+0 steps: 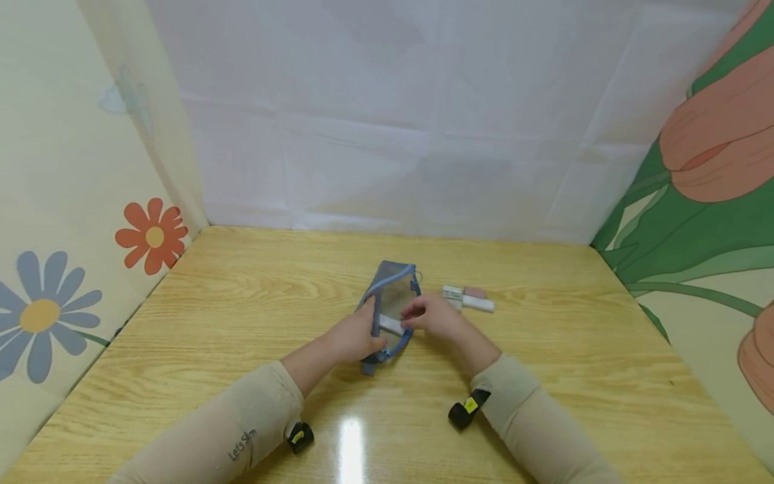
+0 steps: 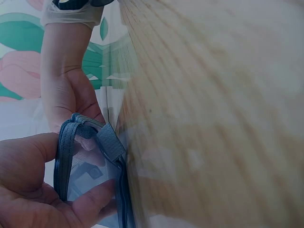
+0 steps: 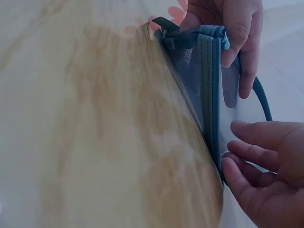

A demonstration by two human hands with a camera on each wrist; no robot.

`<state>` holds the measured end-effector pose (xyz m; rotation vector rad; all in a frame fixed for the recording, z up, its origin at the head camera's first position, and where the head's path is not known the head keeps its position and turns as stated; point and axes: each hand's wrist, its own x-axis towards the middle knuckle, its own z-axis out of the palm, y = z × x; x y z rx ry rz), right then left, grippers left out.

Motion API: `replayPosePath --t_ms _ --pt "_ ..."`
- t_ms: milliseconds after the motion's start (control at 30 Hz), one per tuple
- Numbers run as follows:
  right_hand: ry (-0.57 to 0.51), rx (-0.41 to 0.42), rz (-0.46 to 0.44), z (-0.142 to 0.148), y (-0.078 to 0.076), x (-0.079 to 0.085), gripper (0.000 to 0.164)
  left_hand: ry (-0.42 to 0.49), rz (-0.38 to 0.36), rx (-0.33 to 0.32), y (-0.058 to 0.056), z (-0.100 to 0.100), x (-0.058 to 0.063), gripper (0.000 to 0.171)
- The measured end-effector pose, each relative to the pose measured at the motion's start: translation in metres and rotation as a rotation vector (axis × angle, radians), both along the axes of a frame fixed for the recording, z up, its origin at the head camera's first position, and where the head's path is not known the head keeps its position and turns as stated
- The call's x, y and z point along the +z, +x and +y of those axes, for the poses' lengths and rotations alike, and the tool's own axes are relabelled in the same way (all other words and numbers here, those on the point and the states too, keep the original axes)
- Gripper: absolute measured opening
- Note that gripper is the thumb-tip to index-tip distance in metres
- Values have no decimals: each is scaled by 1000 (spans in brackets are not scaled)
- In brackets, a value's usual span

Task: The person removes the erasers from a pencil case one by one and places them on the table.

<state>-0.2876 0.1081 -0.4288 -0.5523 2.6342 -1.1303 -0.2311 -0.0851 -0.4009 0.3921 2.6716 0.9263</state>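
Observation:
A see-through mesh pouch (image 1: 393,270) with blue zipper edging stands on the table, its mouth facing right. Around its left side my left hand (image 1: 357,334) grips it, with the thumb at the near end of the mouth. A white block (image 1: 390,325) shows inside the pouch. At the mouth is my right hand (image 1: 438,316), its fingers loosely bent and the fingertips (image 3: 232,168) right at the zipper edge (image 3: 211,85). I cannot tell whether they pinch anything. The left wrist view shows the left thumb and a finger on either side of the pouch's end.
Just right of the pouch lie a white block (image 1: 478,304), a pink block (image 1: 474,292) and a pale patterned block (image 1: 451,292). The wooden table (image 1: 272,282) meets a white sheet (image 1: 363,168) at the back and flower-painted panels on both sides.

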Motion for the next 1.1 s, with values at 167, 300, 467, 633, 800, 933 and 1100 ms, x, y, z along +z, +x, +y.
replayPosePath --t_ms 167,300,467,633,800,933,1100 --pt "15 15 -9 -4 2 -1 21 -5 -2 6 -1 0 -1 90" --pt "31 49 -3 -6 2 0 24 -6 1 7 -2 0 -2 90" --pt "54 96 36 -7 4 1 23 1 -2 8 -2 -1 -2 91" --pt "51 117 67 -8 5 1 20 5 -2 4 -2 -1 -2 91" --pt "85 85 65 -9 4 2 17 -3 -17 7 -2 0 -1 91" --pt "101 55 35 -9 3 4 16 -1 -35 9 -2 -1 -1 92" --pt "87 44 21 -7 5 7 16 -5 -17 12 -2 0 -1 92"
